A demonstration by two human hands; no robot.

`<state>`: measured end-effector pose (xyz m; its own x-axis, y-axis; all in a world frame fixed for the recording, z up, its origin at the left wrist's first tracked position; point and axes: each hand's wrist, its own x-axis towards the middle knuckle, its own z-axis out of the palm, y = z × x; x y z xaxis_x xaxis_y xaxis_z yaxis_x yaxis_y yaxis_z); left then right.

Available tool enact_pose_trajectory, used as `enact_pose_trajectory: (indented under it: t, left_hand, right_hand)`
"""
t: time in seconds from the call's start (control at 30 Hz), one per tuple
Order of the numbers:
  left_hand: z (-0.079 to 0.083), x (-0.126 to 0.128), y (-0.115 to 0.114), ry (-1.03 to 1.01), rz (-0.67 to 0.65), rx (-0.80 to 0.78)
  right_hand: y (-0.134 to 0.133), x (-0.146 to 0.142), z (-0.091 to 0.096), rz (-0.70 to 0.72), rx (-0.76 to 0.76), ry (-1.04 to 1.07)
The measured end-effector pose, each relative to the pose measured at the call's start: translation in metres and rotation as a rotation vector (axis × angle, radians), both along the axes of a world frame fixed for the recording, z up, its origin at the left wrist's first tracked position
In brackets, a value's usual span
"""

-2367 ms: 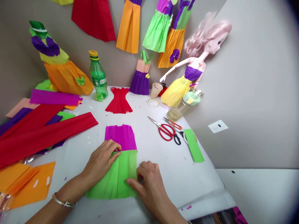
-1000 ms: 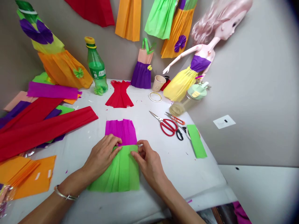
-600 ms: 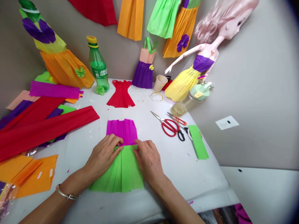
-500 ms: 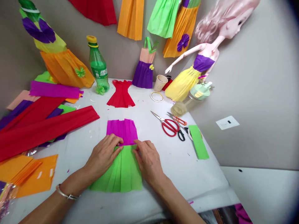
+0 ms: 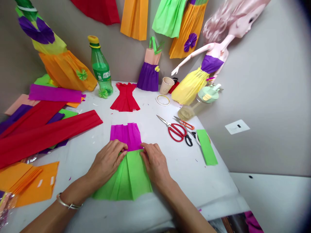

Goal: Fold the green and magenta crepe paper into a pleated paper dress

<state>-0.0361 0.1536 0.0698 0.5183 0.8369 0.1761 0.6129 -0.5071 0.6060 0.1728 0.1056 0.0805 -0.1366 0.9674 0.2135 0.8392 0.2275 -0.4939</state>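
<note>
A pleated green crepe-paper skirt (image 5: 126, 181) lies flat on the white-covered table (image 5: 194, 184), its narrow top meeting a magenta crepe-paper piece (image 5: 126, 134). My left hand (image 5: 105, 161) presses and pinches the skirt's upper left edge at that join. On the upper right edge, my right hand (image 5: 154, 163) holds the paper between its fingers. The pleats fan out below my hands. A metal bangle (image 5: 68, 203) circles my left wrist.
To the right lie red-handled scissors (image 5: 175, 132), small orange-handled snips (image 5: 185, 124) and a green paper strip (image 5: 206, 147). Wide red crepe paper (image 5: 48, 134) and orange sheets (image 5: 36, 183) cover the left. A red paper dress (image 5: 125, 98), bottle (image 5: 100, 69) and dressed doll (image 5: 211, 63) stand behind.
My right hand has moved from the skirt's lower right up to its top edge, next to the magenta piece. The skirt's lower part now fans wider and further right.
</note>
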Motion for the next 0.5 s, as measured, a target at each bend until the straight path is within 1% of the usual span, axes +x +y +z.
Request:
enact_pose_trajectory:
  t: [0.23,0.5]
  left_hand:
    - [-0.0001,-0.0004,0.0002,0.003,-0.009,0.01]
    - [-0.0001,-0.0008,-0.0001,0.013,-0.027,0.003]
  right_hand:
    - [0.0015,0.0019,-0.0019,-0.023,-0.088,0.045]
    - [0.0026,0.003,-0.0036,-0.029,-0.08,0.063]
